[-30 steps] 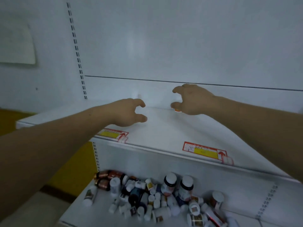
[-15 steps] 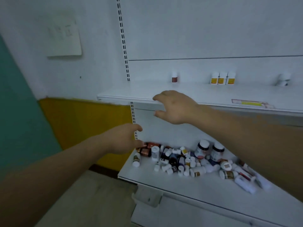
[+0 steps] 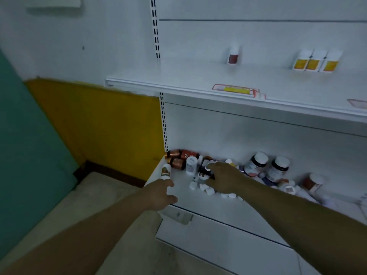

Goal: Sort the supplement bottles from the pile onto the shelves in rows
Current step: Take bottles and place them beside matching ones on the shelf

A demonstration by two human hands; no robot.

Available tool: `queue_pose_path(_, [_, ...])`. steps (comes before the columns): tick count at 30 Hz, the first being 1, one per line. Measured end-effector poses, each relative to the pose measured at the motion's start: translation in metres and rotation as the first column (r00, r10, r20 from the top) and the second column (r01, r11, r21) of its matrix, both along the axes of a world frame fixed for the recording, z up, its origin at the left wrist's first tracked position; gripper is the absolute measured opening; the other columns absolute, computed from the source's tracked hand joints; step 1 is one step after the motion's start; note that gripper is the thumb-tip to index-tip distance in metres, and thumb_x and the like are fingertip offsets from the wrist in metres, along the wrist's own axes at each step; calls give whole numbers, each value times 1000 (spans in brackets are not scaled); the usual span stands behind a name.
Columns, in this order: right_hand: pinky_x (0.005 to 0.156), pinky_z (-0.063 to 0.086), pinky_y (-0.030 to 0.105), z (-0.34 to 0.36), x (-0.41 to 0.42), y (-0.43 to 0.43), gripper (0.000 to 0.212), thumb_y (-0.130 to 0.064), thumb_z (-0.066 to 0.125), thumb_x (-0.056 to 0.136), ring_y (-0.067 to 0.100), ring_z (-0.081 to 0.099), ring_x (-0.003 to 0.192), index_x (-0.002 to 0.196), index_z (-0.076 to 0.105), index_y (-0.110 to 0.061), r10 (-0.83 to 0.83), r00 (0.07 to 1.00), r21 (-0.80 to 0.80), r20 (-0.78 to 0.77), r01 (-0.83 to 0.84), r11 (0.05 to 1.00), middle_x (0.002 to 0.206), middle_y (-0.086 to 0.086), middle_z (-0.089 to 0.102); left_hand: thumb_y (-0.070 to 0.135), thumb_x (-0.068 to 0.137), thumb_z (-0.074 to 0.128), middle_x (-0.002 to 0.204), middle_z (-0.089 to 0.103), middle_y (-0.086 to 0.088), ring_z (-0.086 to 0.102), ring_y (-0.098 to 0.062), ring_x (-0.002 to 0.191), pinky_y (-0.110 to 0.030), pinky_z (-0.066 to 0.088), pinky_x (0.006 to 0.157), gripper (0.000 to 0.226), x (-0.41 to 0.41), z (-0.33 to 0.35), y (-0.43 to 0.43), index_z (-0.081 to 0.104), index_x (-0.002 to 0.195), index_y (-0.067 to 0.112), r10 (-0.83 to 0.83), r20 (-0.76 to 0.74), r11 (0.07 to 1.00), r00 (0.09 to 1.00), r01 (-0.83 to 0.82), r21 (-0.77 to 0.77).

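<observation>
Lower shelf [image 3: 198,203]: white, right end cut off by the frame edge.

Pile [image 3: 258,175]: supplement bottles strewn along the shelf's back, mostly lying on their sides. Blurred throughout, labels unreadable.
- 9 o'clock end: two copper bottles [image 3: 177,163] on their sides.
- Small brown-label bottle [image 3: 165,171] just beside them at 7 o'clock, nearest the shelf corner.
- Toward the 3 o'clock end: two white-capped jars [image 3: 256,163], side by side against the back panel.
- Small white vials [image 3: 204,187] at 6 o'clock of the middle, partly hidden under the right hand.

Left hand [image 3: 158,192]: at the shelf's front left corner, released, thumb and forefinger spread. Forefinger tip at the small bottle's cap, perhaps touching.

Right hand [image 3: 224,179]: over the pile's middle, fingers [image 3: 210,165] bent down onto a dark bottle [image 3: 203,172]. Grasping or merely touching: cannot tell, palm side hidden.

Upper shelf [image 3: 178,90], at 12 o'clock of the pile:
- One red-label bottle [image 3: 233,56], upright at the back.
- Three yellow-label bottles [image 3: 315,61], upright in a touching row at 3 o'clock of it, well apart.
- Price tag [image 3: 236,89] on the front edge.
- Second tag at the frame's right, cut off.
</observation>
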State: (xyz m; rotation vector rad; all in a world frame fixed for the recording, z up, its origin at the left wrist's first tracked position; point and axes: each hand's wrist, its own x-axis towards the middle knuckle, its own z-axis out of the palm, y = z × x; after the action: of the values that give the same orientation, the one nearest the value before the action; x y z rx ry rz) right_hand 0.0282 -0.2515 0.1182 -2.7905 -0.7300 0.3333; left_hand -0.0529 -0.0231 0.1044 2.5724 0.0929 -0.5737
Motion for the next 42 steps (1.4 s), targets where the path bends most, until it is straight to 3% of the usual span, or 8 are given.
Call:
queue_pose_path(7, [94, 43, 34, -94, 59, 1, 53, -41, 56, 90, 29, 49, 119, 134, 46, -14, -105, 974, -75, -202, 91, 993, 135, 10, 48, 41, 88, 60, 129, 53, -9, 61, -16, 89, -23, 47, 73, 60, 73, -70, -4, 36, 139, 22, 20, -98, 998, 995, -26, -65])
queue_pose_path(19, [92, 40, 39, -203, 80, 29, 51, -31, 55, 91, 30, 39, 120, 138, 37, -21, -125, 991, -256, 51, 134, 957, 137, 10, 35, 33, 87, 59, 137, 41, -10, 41, -33, 122, -42, 32, 104, 64, 163, -204, -40, 28, 143, 28, -158, 66, 987, 985, 157, 30])
queue_pose_path(26, [86, 40, 35, -199, 74, 17, 33, -32, 57, 91, 28, 49, 109, 116, 56, -11, -136, 962, 88, 238, 118, 989, 119, 10, 54, 15, 91, 51, 103, 62, -14, 57, -29, 92, -35, 45, 80, 24, 163, -210, -42, 56, 114, 13, 139, 278, 975, 950, -82, -207])
queue_pose_path(28, [77, 39, 24, -181, 68, 21, 26, -28, 60, 91, 19, 54, 94, 110, 57, -11, -342, 933, 410, 115, 268, 871, 103, 4, 60, 16, 90, 55, 99, 63, -13, 58, -24, 81, -29, 46, 69, 14, 159, -190, -42, 64, 101, 16, 341, 145, 863, 929, -248, -441])
queue_pose_path(31, [61, 38, 6, -140, 51, 33, 6, -32, 54, 94, 2, 54, 71, 89, 52, -30, -557, 758, 635, -339, 621, 459, 75, -18, 56, 5, 88, 55, 104, 61, -8, 60, -18, 84, -31, 54, 74, 19, 140, -148, -35, 67, 88, 20, 523, -263, 420, 811, -513, -748])
queue_pose_path(35, [68, 56, 31, -79, 8, 46, 17, -26, 51, 95, 21, 66, 68, 95, 62, -13, -108, 429, 440, -897, 843, -308, 73, 4, 66, -5, 84, 55, 105, 65, -6, 67, -26, 92, -33, 56, 70, 34, 90, -78, -11, 62, 106, 20, 460, -398, 103, 794, -493, -864])
queue_pose_path(38, [51, 50, 23, -40, -36, 57, 26, -32, 53, 94, 16, 59, 56, 103, 62, -9, 184, 399, 300, -898, 863, -407, 71, 8, 63, -1, 84, 53, 92, 71, -4, 70, -19, 80, -33, 50, 68, 29, 50, -34, 8, 60, 100, 22, 435, -393, 10, 810, -441, -897])
queue_pose_path(42, [44, 44, 20, 3, -82, 76, 22, -32, 56, 92, 12, 51, 49, 104, 62, -14, 175, 496, 406, -850, 831, -381, 81, 10, 65, 8, 90, 43, 85, 72, -2, 68, -11, 70, -30, 43, 64, 24, 6, 12, 27, 59, 105, 18, 340, -417, -108, 843, -406, -908])
